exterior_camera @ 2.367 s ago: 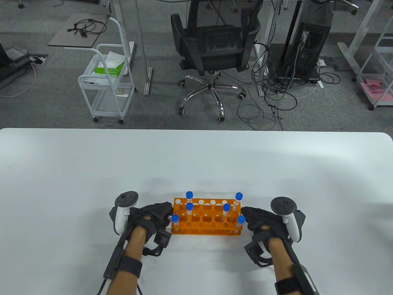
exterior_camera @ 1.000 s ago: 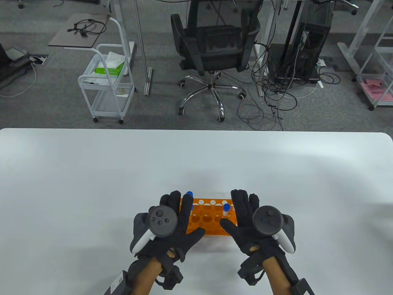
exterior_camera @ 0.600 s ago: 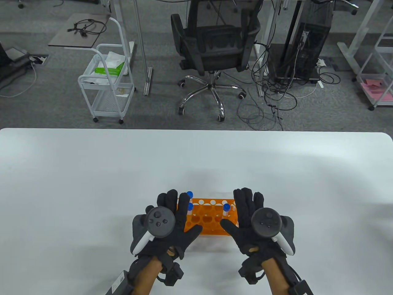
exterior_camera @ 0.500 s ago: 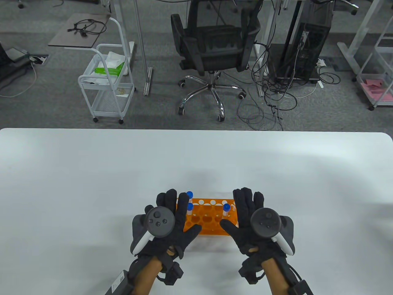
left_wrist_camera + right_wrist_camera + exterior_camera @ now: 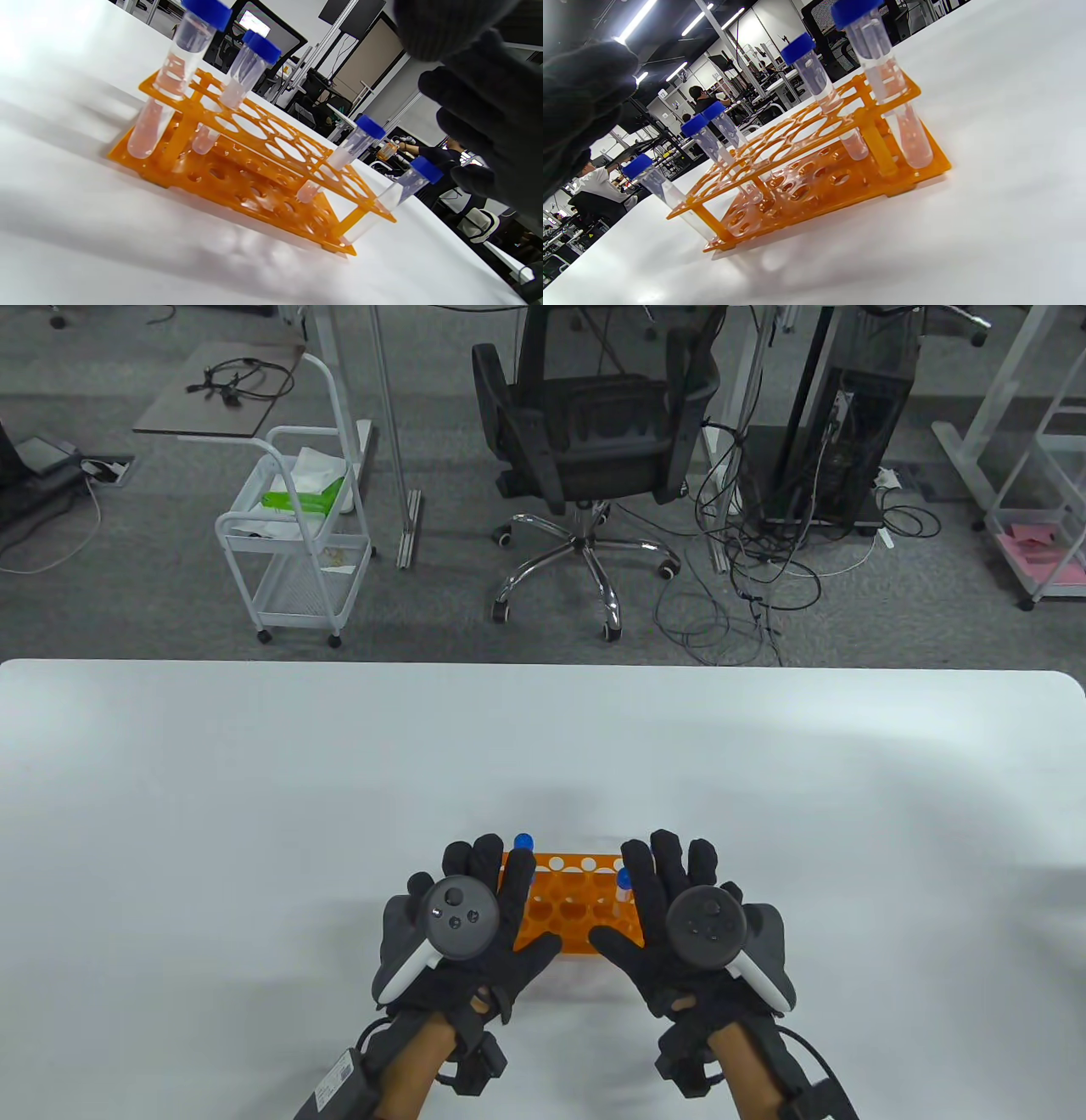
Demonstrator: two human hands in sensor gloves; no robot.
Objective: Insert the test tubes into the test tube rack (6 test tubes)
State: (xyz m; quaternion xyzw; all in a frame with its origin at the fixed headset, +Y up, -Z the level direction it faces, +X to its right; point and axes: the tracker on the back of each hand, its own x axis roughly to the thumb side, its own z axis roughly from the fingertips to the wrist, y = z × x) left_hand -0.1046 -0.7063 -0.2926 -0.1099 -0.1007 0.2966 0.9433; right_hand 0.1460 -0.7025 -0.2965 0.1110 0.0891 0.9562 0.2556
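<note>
An orange test tube rack (image 5: 567, 909) stands on the white table near its front edge. Several clear tubes with blue caps stand upright in it; two caps (image 5: 523, 841) (image 5: 624, 879) show between my hands. My left hand (image 5: 509, 929) is spread flat, palm down, over the rack's left end. My right hand (image 5: 638, 923) is spread flat over its right end. Neither holds anything. The left wrist view shows the rack (image 5: 254, 169), its tubes (image 5: 172, 80) and my spread fingers (image 5: 479, 106). The right wrist view shows the rack (image 5: 814, 169) and tubes (image 5: 888, 89).
The white table (image 5: 254, 814) carries only the rack. Beyond its far edge stand a black office chair (image 5: 594, 432), a white trolley (image 5: 297, 551) and loose cables on the floor.
My hands left the rack's two ends, rose and spread flat above it. In the last half second both shifted inward, the right hand more, covering more of the rack. The rack has not moved.
</note>
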